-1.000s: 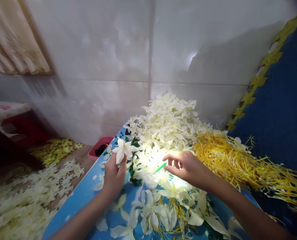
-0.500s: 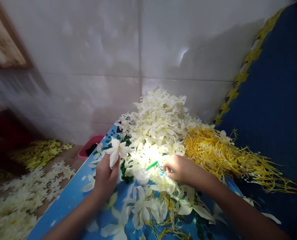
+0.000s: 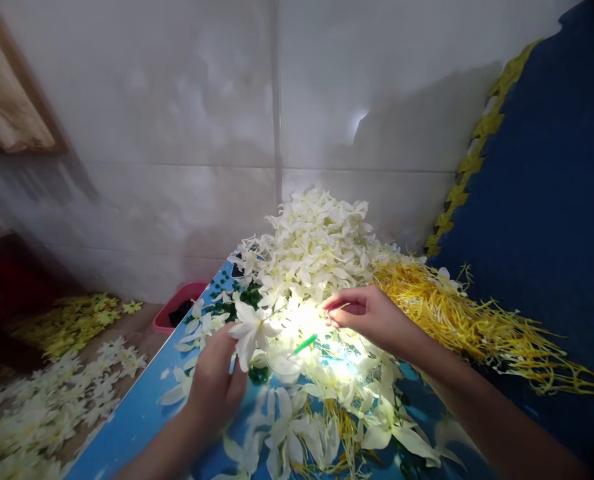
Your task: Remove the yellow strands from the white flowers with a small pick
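My left hand (image 3: 215,375) is closed around the base of a white flower (image 3: 251,331), its petals spread above the fingers. At the bright edge of the white petal pile (image 3: 321,247), my right hand (image 3: 371,316) has its thumb and fingers pinched together; anything between them is too small or too glaring to make out. Between the hands stands a small clear cup (image 3: 283,367), and a green stick (image 3: 305,344) leans from it. Loose white flowers (image 3: 289,427) and yellow strands lie in front on the blue table (image 3: 141,407).
Behind the right hand lies a heap of yellow strands (image 3: 427,300). A pink bin (image 3: 164,317) stands on the floor left of the table. More white flowers (image 3: 51,407) and yellow flowers (image 3: 71,320) cover the floor. A tiled wall rises behind, with a blue mat (image 3: 541,200) at right.
My left hand has brought the white flower rightward and slightly down, closer to the cup. My right hand has moved up toward the pile's edge. The view has shifted slightly.
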{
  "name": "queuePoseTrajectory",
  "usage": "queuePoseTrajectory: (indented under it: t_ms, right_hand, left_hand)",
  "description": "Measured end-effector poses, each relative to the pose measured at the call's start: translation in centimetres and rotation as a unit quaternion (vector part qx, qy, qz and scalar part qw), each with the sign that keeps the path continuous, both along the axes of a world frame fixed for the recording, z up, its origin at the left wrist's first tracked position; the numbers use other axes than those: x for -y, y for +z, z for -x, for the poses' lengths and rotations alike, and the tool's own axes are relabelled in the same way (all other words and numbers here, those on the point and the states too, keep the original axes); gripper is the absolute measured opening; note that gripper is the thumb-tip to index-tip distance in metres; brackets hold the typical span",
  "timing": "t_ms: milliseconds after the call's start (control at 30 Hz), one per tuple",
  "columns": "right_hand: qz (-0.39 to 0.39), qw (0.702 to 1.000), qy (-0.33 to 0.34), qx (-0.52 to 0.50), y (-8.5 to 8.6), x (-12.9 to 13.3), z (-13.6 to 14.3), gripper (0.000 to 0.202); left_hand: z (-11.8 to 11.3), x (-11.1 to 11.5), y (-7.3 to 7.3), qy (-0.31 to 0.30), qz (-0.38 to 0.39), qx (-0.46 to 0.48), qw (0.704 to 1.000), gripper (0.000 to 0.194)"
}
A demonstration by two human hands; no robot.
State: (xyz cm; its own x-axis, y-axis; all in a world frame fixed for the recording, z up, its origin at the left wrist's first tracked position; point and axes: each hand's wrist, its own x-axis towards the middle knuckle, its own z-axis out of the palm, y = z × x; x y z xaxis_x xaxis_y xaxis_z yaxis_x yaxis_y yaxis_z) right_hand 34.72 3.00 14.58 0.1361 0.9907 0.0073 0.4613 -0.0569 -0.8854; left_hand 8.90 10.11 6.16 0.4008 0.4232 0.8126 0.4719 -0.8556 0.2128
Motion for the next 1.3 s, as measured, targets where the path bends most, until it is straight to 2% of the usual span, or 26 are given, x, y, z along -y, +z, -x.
queuePoseTrajectory:
  t_ms: [100,233,333,467,667,900,1133,1200,1300]
  right_hand:
    - [-0.046,0.993,-0.025,-0.110,0.2,0.3,1.0,0.018]
    - [-0.074,0.951,-0.019,-0.301,0.1,0.9,2.3,0.023]
    - [-0.071,0.928,-0.004,-0.367,0.0,1.4,3.2,0.025]
    - [-0.060,0.900,0.025,-0.431,-0.2,1.9,4.3,0.023]
    - [-0.058,0.899,0.033,-0.433,-0.6,1.9,5.0,0.022]
    - [-0.059,0.893,0.044,-0.445,-1.2,1.8,5.3,0.023]
    - [-0.054,0.890,0.049,-0.449,-1.4,1.7,5.7,0.022]
    - [-0.059,0.904,0.053,-0.420,-1.6,1.7,5.7,0.022]
    - [-0.095,0.943,0.063,-0.312,-1.9,1.9,5.7,0.030]
  left_hand:
    - [-0.2,0.3,0.4,-0.020,-0.038,-0.010,0.999,0.029]
    - [-0.6,0.7,1.3,-0.033,-0.058,-0.016,0.998,0.029]
    - [-0.7,0.9,1.6,-0.052,-0.057,-0.015,0.997,0.029]
    - [-0.7,0.9,1.0,-0.069,-0.034,-0.014,0.997,0.029]
    - [-0.5,0.7,0.0,-0.092,0.010,-0.006,0.996,0.032]
    - [-0.4,0.9,0.2,-0.108,0.008,-0.008,0.994,0.038]
    - [-0.4,1.0,0.3,-0.122,0.027,-0.011,0.992,0.031]
    - [-0.4,1.1,0.4,-0.126,0.028,-0.009,0.992,0.026]
    - [-0.5,1.4,0.6,-0.138,0.024,-0.010,0.990,0.027]
